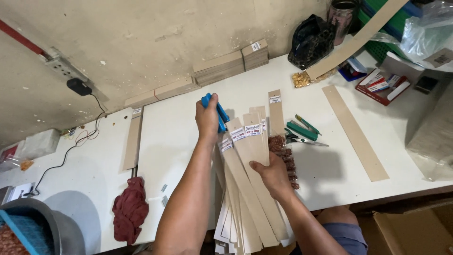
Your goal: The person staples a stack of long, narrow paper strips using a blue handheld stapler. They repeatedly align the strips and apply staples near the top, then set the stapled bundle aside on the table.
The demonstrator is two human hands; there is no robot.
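While the left hand [207, 118] grips a blue stapler [218, 113], the right hand [271, 174] steadies cardboard strips [252, 156].

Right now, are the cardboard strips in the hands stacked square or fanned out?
Fanned out: the cardboard strips splay apart at their labelled tops, pinched by the right hand; left hand holds a blue stapler.

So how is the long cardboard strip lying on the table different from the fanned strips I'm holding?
The lone strip lies flat on the white table, bare and touched by neither hand. The fanned strips overlap in a bundle gripped by the right hand, and they carry small labels near their top ends. Both are thin, tan and narrow.
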